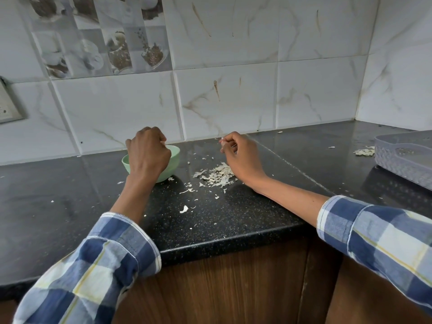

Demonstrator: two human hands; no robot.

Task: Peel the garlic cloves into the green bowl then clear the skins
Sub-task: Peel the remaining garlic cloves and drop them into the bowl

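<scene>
A small green bowl (174, 153) stands on the black countertop near the wall. My left hand (147, 153) hovers over it with curled fingers, and a small pale bit shows at the fingertips; the bowl's inside is mostly hidden by the hand. To the right, my right hand (238, 153) pinches a small pale piece of garlic (223, 142) between thumb and fingers. A pile of garlic skins (216, 175) lies on the counter just left of my right wrist, with loose flakes scattered toward the front edge.
A grey plastic basket (406, 157) sits at the right edge, with a smaller heap of skins (364, 151) beside it. The tiled wall runs behind the bowl and forms a corner at right. A wall socket (9, 106) is at far left. The counter's front edge (233, 239) lies below.
</scene>
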